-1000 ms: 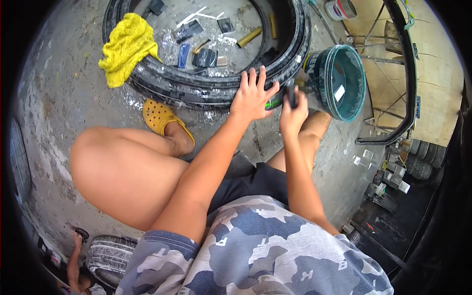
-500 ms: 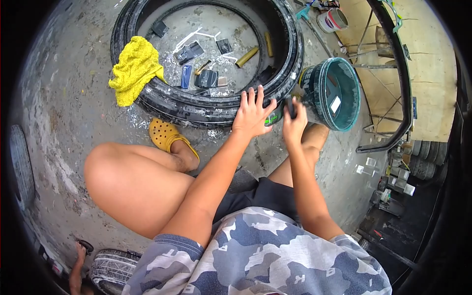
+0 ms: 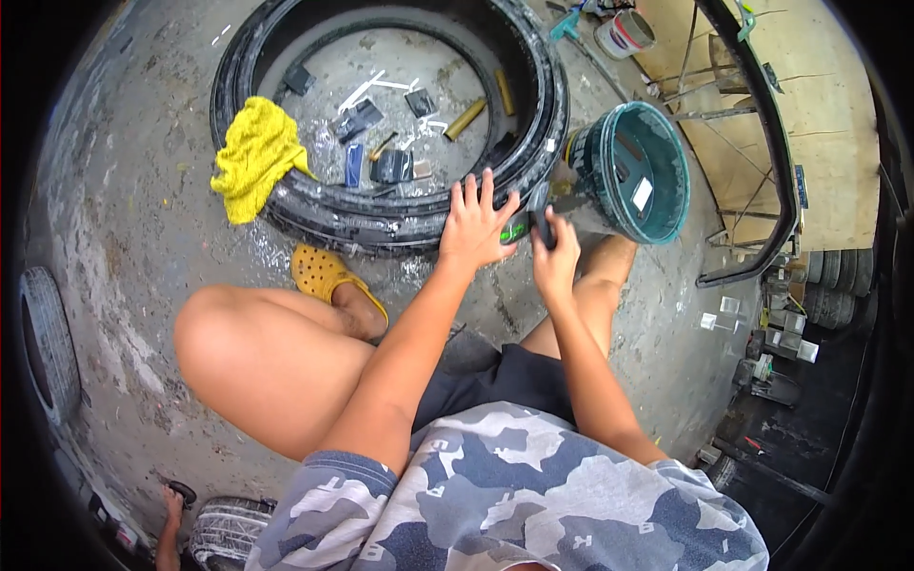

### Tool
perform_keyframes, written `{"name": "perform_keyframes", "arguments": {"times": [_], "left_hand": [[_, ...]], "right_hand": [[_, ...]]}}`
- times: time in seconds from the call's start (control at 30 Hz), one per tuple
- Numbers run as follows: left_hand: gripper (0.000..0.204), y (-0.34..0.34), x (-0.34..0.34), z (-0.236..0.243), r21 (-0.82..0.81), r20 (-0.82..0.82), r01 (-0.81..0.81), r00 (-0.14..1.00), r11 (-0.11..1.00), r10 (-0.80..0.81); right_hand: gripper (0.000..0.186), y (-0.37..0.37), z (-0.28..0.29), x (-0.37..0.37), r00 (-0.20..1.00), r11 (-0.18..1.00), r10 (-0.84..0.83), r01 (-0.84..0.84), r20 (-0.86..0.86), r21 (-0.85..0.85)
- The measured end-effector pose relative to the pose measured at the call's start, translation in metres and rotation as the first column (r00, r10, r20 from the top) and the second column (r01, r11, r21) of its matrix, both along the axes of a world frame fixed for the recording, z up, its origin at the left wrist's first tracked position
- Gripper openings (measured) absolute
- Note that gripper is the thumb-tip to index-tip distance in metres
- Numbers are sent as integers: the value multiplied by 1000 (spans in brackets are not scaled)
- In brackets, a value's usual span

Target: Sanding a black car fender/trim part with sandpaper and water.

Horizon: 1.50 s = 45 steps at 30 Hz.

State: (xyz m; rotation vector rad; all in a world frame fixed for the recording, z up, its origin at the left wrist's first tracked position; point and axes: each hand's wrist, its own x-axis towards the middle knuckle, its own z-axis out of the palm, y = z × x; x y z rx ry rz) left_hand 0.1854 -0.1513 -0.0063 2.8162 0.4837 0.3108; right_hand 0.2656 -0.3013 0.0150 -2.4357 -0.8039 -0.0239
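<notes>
1. The tyre (image 3: pixel 400 224) lies flat on the concrete floor (image 3: pixel 133 219) just in front of my knees, and my left hand (image 3: pixel 476 224) rests on its near sidewall, palm down, fingers spread, clamped on nothing. A second ago that hand sat in much the same spot, so it has only pressed and settled rather than travelled.
2. My right hand (image 3: pixel 555 255) is closed around a dark tool (image 3: pixel 545 214) with a green part (image 3: pixel 515 228) showing between my two hands. Over the last second this grip has stayed wrapped on the tool at the tyre's edge, shifting only a little. I judge that I am still working one spot of the sidewall, with the left hand steadying the tyre.
3. My yellow clog (image 3: pixel 328 276) stands on the floor touching the tyre's near side, with my bent knee above it.
4. The view has tipped, so more of the tyre's inner ring now shows than before; the things themselves have not moved.
5. Inside the ring lie small dark patches (image 3: pixel 390 167), white strips (image 3: pixel 367 90) and a brass-coloured tube (image 3: pixel 465 121), all loose on the floor.
6. A yellow cloth (image 3: pixel 252 157) is draped over the tyre's left side.
7. A teal bucket (image 3: pixel 633 171) lies tilted just right of the tyre, near my right hand, its mouth toward me.
8. Farther off, a small white tin (image 3: pixel 624 33) stands beyond the tyre, and another tyre (image 3: pixel 48 343) lies at the left edge.
</notes>
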Motion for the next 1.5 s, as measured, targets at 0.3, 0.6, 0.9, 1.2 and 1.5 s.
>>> {"name": "perform_keyframes", "arguments": {"times": [0.3,0.6,0.9,1.2,1.5], "left_hand": [[89,-1,-3,4,-15,-9,7,1000,1000,-7],[85,-2,-3,4,15,37,-8,999,1000,7],[84,-6,-1,1,9,94,-12,995,1000,12],[83,-4,3,2,33,127,-5,992,999,1],[82,-4,4,4,33,139,6,990,999,-11]], "right_hand": [[46,4,2,1,989,997,62,-55,133,-55],[44,21,8,18,962,984,142,-112,233,-139],[50,38,12,29,958,987,149,-129,245,-98],[52,40,11,36,969,987,142,-122,201,-109],[50,40,10,41,978,990,103,-84,182,-111]]}}
